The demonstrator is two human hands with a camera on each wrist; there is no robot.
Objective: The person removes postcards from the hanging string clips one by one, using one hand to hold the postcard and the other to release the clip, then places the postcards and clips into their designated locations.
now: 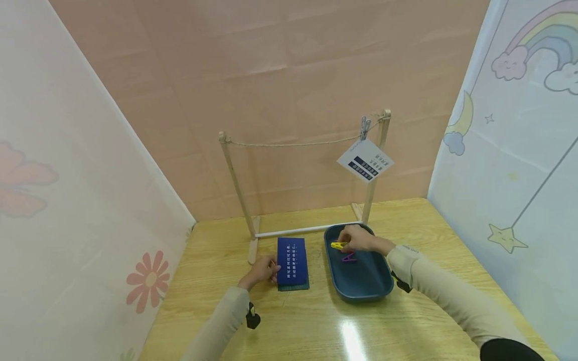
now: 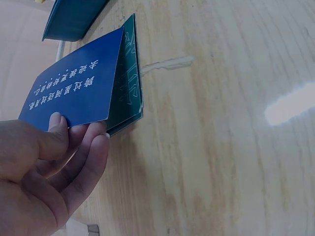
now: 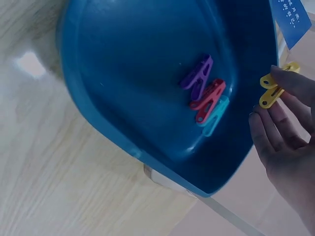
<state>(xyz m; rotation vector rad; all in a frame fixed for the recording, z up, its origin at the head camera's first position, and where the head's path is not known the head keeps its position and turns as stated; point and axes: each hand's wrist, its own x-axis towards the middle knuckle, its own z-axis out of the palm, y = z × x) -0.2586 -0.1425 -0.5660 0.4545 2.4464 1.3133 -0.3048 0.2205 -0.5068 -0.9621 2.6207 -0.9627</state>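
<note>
Pinching a blue card (image 2: 74,91) with white Chinese print, too small to read, left hand (image 1: 263,271) lifts it off a green card (image 2: 129,83) on the glossy wooden tabletop (image 1: 316,321). Right hand (image 1: 356,239) pinches a yellow plastic peg (image 3: 273,88) over the smooth blue tray (image 3: 123,98); purple peg (image 3: 197,76), red peg (image 3: 209,100) and teal peg (image 3: 215,117) lie inside.

Light wood-grain table (image 1: 316,326), glossy, glare spot near edge. Directly on it: wooden drying rack (image 1: 250,240) w/ string, far centre; stack of cards (image 1: 292,263), blue one on top, centre-left, just near side of rack base; dark blue tray (image 1: 361,288) just right of cards, far end by rack's white bar.
</note>
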